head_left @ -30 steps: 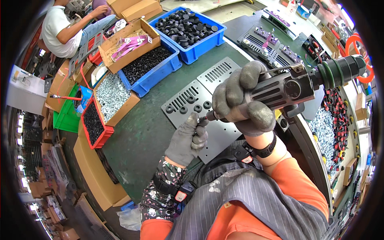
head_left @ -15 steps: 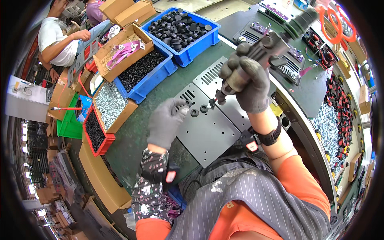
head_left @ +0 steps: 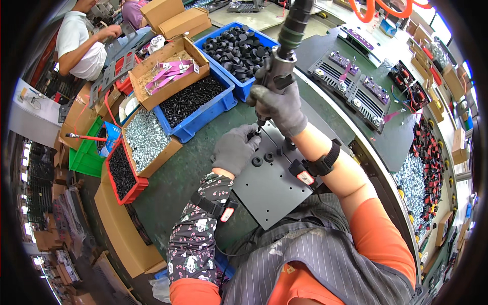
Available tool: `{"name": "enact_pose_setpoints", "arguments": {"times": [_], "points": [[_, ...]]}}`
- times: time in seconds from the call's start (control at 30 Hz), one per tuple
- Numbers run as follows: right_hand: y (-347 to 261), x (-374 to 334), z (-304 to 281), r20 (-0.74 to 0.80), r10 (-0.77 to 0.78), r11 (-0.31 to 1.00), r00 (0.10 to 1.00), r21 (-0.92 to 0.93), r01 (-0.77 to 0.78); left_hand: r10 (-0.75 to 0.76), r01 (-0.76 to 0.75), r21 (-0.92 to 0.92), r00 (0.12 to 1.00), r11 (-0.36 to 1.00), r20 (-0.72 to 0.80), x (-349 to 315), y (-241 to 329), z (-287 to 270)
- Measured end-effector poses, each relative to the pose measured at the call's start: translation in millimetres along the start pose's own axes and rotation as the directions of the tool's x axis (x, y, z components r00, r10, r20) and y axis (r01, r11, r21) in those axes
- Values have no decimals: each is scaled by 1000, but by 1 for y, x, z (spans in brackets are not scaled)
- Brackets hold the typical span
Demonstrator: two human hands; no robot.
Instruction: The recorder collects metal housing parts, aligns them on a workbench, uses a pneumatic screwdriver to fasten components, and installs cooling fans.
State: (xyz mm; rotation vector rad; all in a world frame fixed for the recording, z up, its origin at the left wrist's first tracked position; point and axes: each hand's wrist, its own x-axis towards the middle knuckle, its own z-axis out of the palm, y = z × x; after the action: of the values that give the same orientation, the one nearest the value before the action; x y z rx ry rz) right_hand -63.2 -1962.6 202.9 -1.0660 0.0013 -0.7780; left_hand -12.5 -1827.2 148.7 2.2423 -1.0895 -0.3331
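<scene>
My right hand (head_left: pixel 281 109), in a grey glove, is wrapped round a dark pneumatic screwdriver (head_left: pixel 280 66). The tool stands nearly upright, its bit pointing down at the far left part of a grey metal plate (head_left: pixel 269 195). Beside the bit, my gloved left hand (head_left: pixel 236 150) has its thumb and fingers pinched together at the plate. What lies between those fingertips is hidden; a small dark piece shows right by the bit. Several black rubber feet, among them a ring-shaped rubber foot (head_left: pixel 257 161), rest on the plate near my left hand. Small holes dot the plate.
Blue bins of black rubber parts (head_left: pixel 236 48) and black screws (head_left: pixel 190 101) stand beyond my left hand. Left of them are a carton of silver screws (head_left: pixel 145 133) and a red bin (head_left: pixel 124 173). Circuit-board assemblies (head_left: pixel 351 86) lie at right. A co-worker (head_left: pixel 81 43) sits far left.
My right hand has swung the screwdriver from a tilt to near upright and moved left. My left hand has moved right, its fingers now at the bit. The view has shifted a little.
</scene>
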Motion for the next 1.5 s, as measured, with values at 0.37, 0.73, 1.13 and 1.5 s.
{"name": "enact_pose_setpoints", "arguments": {"times": [0.37, 0.73, 1.13, 1.5], "points": [[18, 5, 8, 185, 232, 966, 955, -159, -204, 39, -37, 50, 998, 998, -44, -1, -5, 0], [16, 10, 1, 237, 282, 944, 930, -243, -224, -342, 335, -940, 877, -68, 338, -46, -10, -43], [-58, -49, 19, 156, -14, 979, 988, 201, -18, -214, 280, -952, 929, -123, 301, -94, 1, -30], [-96, -92, 1, 195, -161, 919, 968, 388, 75, 73, 456, -782, 879, -425, 472, -101, 49, -5]]}}
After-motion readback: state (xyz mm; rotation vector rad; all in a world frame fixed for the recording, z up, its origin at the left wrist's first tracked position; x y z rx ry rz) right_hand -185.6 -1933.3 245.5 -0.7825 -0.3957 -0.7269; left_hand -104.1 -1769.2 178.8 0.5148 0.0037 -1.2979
